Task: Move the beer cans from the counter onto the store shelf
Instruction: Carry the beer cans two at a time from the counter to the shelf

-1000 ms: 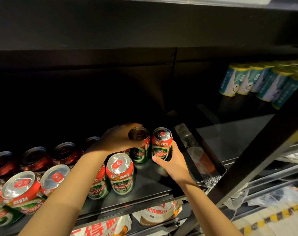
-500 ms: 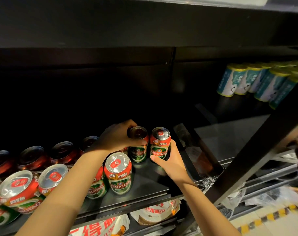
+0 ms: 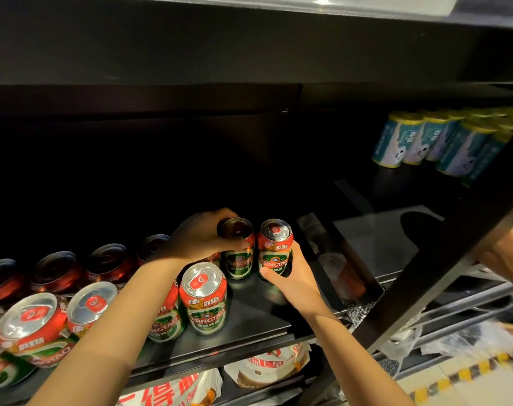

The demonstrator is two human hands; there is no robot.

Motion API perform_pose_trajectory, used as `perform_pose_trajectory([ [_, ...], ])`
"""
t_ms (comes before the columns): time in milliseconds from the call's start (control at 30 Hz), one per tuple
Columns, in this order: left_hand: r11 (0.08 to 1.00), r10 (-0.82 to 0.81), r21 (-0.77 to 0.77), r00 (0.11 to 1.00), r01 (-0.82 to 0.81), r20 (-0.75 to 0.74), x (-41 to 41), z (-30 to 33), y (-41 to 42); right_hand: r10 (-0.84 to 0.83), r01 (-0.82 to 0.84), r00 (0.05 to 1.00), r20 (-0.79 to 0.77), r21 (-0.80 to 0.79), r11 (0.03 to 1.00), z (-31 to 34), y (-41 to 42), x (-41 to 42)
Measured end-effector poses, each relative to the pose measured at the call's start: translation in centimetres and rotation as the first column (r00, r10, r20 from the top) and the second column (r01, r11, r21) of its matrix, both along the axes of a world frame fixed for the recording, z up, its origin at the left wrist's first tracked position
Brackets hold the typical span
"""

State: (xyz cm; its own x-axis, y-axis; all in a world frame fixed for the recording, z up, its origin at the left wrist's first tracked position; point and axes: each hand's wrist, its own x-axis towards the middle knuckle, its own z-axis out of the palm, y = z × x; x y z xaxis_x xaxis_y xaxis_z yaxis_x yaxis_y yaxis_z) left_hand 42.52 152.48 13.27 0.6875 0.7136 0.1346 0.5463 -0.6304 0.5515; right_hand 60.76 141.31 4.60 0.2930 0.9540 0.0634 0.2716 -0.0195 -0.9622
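Both hands on cans at the shelf

Now the left hand (image 3: 204,238) is wrapped over the top of a green and red beer can (image 3: 238,259), its grip closed around the rim. Just right of it, the right hand (image 3: 290,281) clasps a second can (image 3: 275,249) from its near side, fingers (image 3: 268,271) curled on the label. Both cans stand upright on the dark store shelf (image 3: 258,315), almost touching each other. Nearer, one more upright can (image 3: 204,300) stands beside the left forearm, and a row of the same cans (image 3: 91,306) runs off to the left. Far right, blue cans with yellow tops (image 3: 401,139) line another shelf section.
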Motion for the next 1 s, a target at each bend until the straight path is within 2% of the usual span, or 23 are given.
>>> perform_pose_trajectory([
  [533,0.995,0.087,0.043,0.996,-0.087,-0.004,0.31,-0.06,-0.13,-0.010,0.010,1.000,-0.025,0.032,0.999,-0.26,-0.05,0.32],
  [1000,1.000,0.014,-0.008,1.000,-0.014,0.027,0.02,-0.18,0.06,-0.004,0.003,1.000,0.016,0.036,0.999,-0.65,0.26,0.34],
])
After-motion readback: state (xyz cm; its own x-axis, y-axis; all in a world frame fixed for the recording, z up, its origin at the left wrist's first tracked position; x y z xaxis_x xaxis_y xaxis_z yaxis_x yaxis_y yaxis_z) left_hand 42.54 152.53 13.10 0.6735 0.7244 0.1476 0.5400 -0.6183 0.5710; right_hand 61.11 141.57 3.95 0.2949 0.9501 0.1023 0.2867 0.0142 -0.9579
